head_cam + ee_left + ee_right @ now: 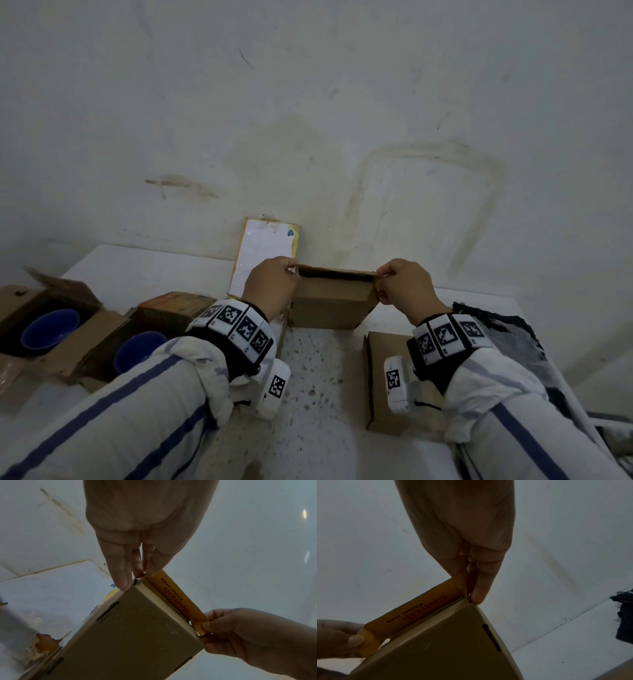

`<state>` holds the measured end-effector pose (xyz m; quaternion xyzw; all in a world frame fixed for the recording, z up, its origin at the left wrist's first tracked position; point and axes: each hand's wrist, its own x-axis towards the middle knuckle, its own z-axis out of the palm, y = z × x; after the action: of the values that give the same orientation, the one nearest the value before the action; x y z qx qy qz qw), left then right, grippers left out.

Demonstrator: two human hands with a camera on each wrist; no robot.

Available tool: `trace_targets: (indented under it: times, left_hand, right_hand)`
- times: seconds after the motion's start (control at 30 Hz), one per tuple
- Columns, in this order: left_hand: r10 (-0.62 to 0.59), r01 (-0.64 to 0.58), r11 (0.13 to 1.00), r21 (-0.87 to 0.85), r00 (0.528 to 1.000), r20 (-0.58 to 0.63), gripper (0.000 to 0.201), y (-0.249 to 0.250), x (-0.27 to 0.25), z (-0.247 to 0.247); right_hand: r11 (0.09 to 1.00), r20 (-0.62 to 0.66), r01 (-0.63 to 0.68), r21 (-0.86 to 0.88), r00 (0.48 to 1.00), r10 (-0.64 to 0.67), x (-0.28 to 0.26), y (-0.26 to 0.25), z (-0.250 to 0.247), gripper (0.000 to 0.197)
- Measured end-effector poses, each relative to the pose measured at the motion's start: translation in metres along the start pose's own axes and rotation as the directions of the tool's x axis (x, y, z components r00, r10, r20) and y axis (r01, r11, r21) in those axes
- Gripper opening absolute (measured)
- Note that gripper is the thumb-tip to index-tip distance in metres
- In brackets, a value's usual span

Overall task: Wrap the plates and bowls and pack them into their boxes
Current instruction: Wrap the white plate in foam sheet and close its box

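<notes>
Hands pinch the top flap corners of a box [330, 301] standing on the speckled white tabletop [318, 394]: left grip [270, 287] and right grip [406, 291] each clamped there. Stained white wall [308, 120] behind. Blue bowls [49, 329] sit boxed at left.

I saw a bare storeroom-like corner: a stained white wall [342, 102] filled the upper frame, a speckled worktop [318, 394] below carried cardboard boxes [61, 329].

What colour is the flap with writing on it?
Yellow-orange flap with dark red writing, clearest in the left wrist view.
</notes>
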<state>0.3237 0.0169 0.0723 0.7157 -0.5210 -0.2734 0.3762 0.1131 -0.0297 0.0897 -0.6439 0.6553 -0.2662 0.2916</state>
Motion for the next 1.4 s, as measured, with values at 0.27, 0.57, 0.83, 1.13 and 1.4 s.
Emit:
trace_targets:
  times: [0.27,0.57,0.83,1.13,1.4]
  left_hand:
    - [0.047,-0.046,0.989,0.141,0.999,-0.006,0.034,-0.008,0.006,0.001]
    - [0.075,-0.076,0.976,0.205,0.997,0.010,0.037,-0.009,0.009,0.001]
    - [0.076,-0.079,0.974,0.211,0.997,0.022,0.039,-0.008,0.011,0.002]
    - [0.104,-0.113,0.969,0.220,0.993,0.053,0.043,-0.007,0.010,0.002]
    - [0.153,-0.219,0.947,0.234,0.950,0.271,0.078,-0.019,0.007,0.012]
  right_hand:
    - [0.994,-0.065,0.052,-0.093,0.996,-0.058,0.002,0.003,0.007,0.018]
    - [0.970,-0.028,0.098,-0.223,0.994,-0.107,0.000,0.008,0.010,0.022]
    - [0.949,-0.043,0.126,-0.287,0.989,-0.145,-0.006,0.007,0.011,0.021]
    - [0.973,0.023,0.094,-0.208,0.996,-0.092,-0.005,0.006,0.011,0.027]
    - [0.997,0.000,0.057,-0.054,0.998,-0.057,-0.003,0.010,0.012,0.021]
